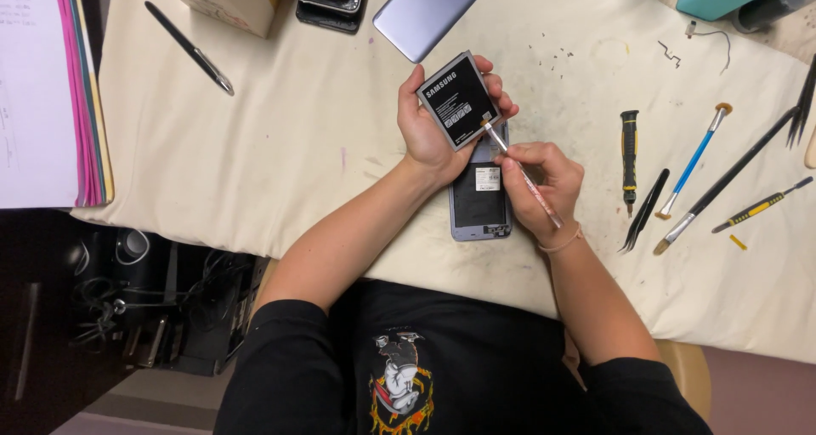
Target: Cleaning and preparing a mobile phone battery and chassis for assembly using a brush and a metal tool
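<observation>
1. at the far left of the cloth-covered tabletop (280,171) lie a stack of papers (42,86) and a black pen (189,36).
2. near the middle, the left hand (433,129) grips a flat dark battery (460,100) by its edges (tilted, label up).
3. just below lies an opened phone (480,197), back cover off.
4. the right hand (540,188) pinches a thin brush (523,176), its tip touching the battery's lower edge.
5. well to the right lie a screwdriver (629,159), black tweezers (644,212) and a blue-handled brush (695,159).

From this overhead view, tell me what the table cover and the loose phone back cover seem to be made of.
Table cover: apparently woven cloth, matte cream; it wrinkles, drapes over the edge and carries stains. Phone back cover: probably plastic or painted metal, satin grey-lilac; it shows a smooth, soft sheen. The view cannot settle which.
</observation>
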